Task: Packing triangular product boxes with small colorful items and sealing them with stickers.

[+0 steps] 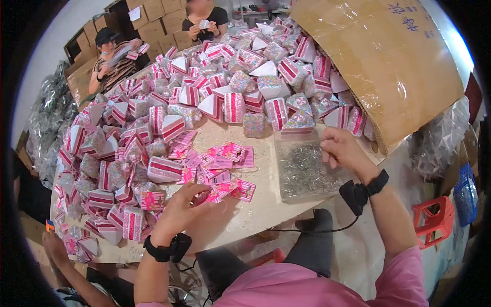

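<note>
— what's nearest, where the person in the pink top sits?

— the left hand (180, 209), fingers curled and pinching a small pink tag (219, 191) at the near edge of the worktop (255, 212). a black band sits on that wrist.

— and the other?

— the right hand (340, 147) is a bit farther, fingers bent and drawn together over a clear bag of tiny silvery bits (306, 171); whether it pinches one, i cannot tell.

— where are the rest of the tags?

— a loose spread of pink tags (217, 163) lies just beyond the left hand, between it and the heap of wedge-shaped pink and white boxes (225, 87) covering the far worktop.

— anything past that?

— a big cardboard box (383, 61) tipped over at the right, boxes spilling from it, and two other people (115, 59) handling boxes at the far side.
</note>
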`<move>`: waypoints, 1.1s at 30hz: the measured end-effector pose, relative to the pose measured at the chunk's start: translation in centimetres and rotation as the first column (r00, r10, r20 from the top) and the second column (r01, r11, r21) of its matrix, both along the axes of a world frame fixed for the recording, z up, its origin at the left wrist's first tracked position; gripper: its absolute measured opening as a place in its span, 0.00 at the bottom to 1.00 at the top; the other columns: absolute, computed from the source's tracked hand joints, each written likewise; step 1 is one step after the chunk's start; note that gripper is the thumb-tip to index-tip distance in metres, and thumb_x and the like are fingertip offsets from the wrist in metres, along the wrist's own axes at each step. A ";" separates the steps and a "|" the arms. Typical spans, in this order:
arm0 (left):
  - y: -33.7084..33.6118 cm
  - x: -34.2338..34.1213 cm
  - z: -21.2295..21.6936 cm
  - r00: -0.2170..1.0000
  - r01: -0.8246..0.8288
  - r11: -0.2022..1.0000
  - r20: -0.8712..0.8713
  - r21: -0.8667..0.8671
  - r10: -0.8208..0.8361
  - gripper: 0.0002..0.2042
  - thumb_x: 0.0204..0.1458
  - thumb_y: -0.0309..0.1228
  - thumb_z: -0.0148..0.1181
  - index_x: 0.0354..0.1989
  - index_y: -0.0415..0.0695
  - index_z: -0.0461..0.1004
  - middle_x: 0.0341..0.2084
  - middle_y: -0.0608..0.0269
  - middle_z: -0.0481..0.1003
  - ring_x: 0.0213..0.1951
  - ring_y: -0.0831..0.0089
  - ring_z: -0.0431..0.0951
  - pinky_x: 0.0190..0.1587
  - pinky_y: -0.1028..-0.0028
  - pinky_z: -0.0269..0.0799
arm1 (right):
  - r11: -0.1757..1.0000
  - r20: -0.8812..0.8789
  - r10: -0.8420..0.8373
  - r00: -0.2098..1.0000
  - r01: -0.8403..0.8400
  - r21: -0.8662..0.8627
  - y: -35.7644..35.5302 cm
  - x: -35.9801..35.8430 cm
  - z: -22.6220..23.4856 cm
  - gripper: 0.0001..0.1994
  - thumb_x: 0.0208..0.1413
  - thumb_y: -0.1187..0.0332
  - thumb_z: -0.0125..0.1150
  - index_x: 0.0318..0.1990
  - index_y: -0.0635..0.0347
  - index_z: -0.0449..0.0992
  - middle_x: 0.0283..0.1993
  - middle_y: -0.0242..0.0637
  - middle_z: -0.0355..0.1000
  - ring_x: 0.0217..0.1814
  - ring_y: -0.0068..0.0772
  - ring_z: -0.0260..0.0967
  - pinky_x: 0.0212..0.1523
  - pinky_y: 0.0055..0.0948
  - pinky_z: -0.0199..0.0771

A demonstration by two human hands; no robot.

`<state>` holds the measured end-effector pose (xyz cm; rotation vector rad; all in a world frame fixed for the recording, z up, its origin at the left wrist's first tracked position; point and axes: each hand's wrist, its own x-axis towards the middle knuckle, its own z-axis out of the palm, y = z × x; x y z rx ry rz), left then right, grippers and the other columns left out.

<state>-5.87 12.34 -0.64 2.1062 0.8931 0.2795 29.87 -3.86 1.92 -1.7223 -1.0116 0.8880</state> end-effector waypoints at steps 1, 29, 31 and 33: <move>-0.1 0.1 0.3 1.000 0.002 1.000 0.005 -0.016 -0.001 0.21 0.46 0.37 0.65 0.47 0.39 0.72 0.39 0.58 0.72 0.35 0.70 0.74 0.37 0.74 0.70 | 0.999 0.016 -0.002 1.000 0.001 0.049 0.0 0.2 -0.6 0.04 0.54 0.73 0.51 0.36 0.62 0.70 0.22 0.33 0.71 0.16 0.15 0.64 0.16 0.14 0.58; -3.6 -2.0 -0.1 0.824 -0.132 0.982 0.537 -0.133 0.183 0.34 0.42 0.33 0.67 0.59 0.40 0.59 0.49 0.56 0.67 0.46 0.71 0.70 0.47 0.72 0.68 | 0.858 0.506 -0.131 0.853 -0.158 0.488 5.9 -13.9 -3.8 0.05 0.47 0.73 0.58 0.27 0.65 0.74 0.27 0.38 0.70 0.30 0.24 0.67 0.32 0.24 0.66; -3.7 -1.8 -0.8 0.749 -0.116 0.967 0.619 -0.229 0.236 0.33 0.47 0.39 0.65 0.59 0.39 0.58 0.47 0.60 0.68 0.47 0.72 0.69 0.47 0.72 0.67 | 0.848 0.457 -0.165 0.874 -0.111 0.519 5.7 -14.7 -3.2 0.04 0.48 0.73 0.58 0.28 0.66 0.74 0.28 0.35 0.70 0.29 0.24 0.66 0.31 0.23 0.66; -3.9 -1.5 -1.1 0.720 -0.131 0.958 0.639 -0.255 0.269 0.33 0.47 0.39 0.64 0.59 0.39 0.58 0.46 0.59 0.68 0.46 0.71 0.70 0.46 0.73 0.67 | 0.903 0.075 -0.015 0.997 -0.019 0.429 4.7 -15.5 -2.4 0.03 0.51 0.75 0.58 0.29 0.65 0.74 0.27 0.29 0.69 0.27 0.19 0.64 0.28 0.21 0.64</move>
